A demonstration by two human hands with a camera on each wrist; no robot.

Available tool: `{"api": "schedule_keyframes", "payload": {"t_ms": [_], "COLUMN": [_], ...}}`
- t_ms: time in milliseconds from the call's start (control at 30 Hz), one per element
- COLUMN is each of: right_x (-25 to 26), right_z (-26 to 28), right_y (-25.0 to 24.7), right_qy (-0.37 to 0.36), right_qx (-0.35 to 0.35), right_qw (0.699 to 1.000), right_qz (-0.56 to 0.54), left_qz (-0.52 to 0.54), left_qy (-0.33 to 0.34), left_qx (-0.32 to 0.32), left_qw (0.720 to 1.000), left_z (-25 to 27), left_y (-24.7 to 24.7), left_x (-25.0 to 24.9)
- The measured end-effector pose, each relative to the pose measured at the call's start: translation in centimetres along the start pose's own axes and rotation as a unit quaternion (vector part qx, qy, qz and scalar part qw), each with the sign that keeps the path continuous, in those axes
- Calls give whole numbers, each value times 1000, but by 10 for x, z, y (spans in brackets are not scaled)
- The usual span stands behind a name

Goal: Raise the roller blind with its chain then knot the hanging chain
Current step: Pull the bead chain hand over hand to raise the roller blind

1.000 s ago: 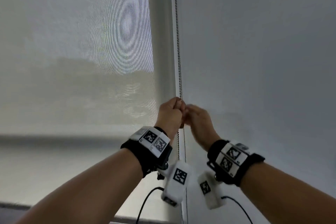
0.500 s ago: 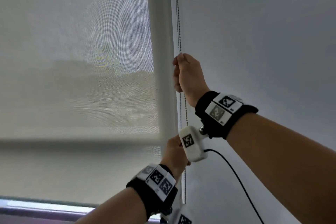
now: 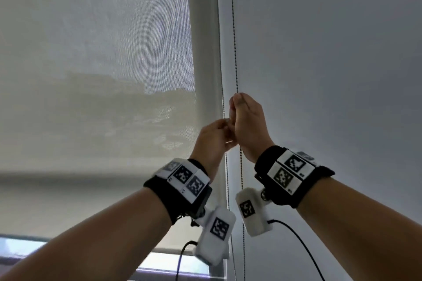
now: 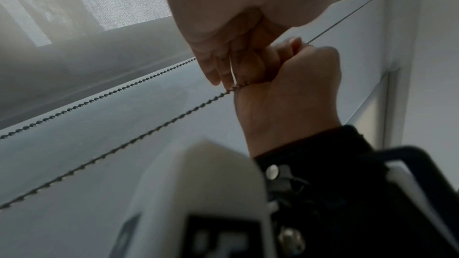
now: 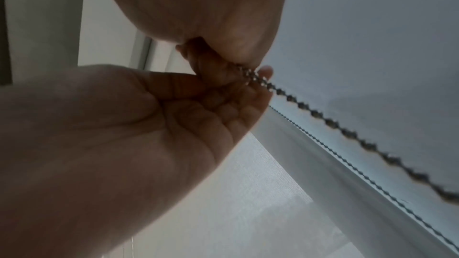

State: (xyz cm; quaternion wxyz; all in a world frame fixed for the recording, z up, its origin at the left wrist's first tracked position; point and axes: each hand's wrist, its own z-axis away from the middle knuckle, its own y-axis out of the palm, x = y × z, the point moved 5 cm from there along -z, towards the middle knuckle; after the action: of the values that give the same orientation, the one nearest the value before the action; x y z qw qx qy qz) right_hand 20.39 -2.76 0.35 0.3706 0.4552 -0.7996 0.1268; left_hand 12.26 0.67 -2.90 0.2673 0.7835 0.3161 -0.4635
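A dark bead chain [image 3: 235, 52] hangs in two strands beside the pale translucent roller blind [image 3: 91, 75]. My right hand [image 3: 245, 118] grips the right-hand strand in a fist, thumb on top. Directly under it my left hand [image 3: 214, 134] curls its fingers at the same strand, touching the right hand. In the left wrist view the chain [image 4: 149, 130] runs taut into the spot where the left hand [image 4: 218, 62] and right hand [image 4: 293, 89] meet. From the right wrist, the chain [image 5: 323, 119] enters between the right hand [image 5: 211, 17] and the left fingertips [image 5: 265, 71].
A white window post [image 3: 203, 52] stands just left of the chain, and a plain grey surface [image 3: 331, 75] fills the right. The blind's bottom edge [image 3: 173, 250] hangs low, with a strip of bright glass [image 3: 22, 246] beneath. Camera cables dangle under both wrists.
The right hand, stretched high up the chain half a second ago, has come down with it. The left hand has risen from below to meet it.
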Motion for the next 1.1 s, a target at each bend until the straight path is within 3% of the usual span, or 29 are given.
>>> {"api": "schedule_keyframes", "payload": {"t_ms": [200,500,633,767,1000,1100], "right_x": [-23,-72,-79,-65,-6,21], "right_z": [18,91,94,82,10,-17], "right_y": [-7,4,6,5,-5,7], "right_qy": [11,118,113,101,28,27], "right_qx": [1,69,81,106,41,55], "right_qw": [1000,986,988,986,998,997], "right_qz": [17,-97,-71,-84,-38,-47], "left_qz": [-8,37,34,21,-12,6], "left_qy": [22,56,43,46,65,51], "left_qx": [20,11,-25,-38,-77,-71], "left_qw": [1000,998,998,998,995,996], "left_z": [4,0,-1,0,-2,-1], "left_y": [2,5,6,7,-1,2], "left_x": [-4,-11,-7,-8,-8,-6]}}
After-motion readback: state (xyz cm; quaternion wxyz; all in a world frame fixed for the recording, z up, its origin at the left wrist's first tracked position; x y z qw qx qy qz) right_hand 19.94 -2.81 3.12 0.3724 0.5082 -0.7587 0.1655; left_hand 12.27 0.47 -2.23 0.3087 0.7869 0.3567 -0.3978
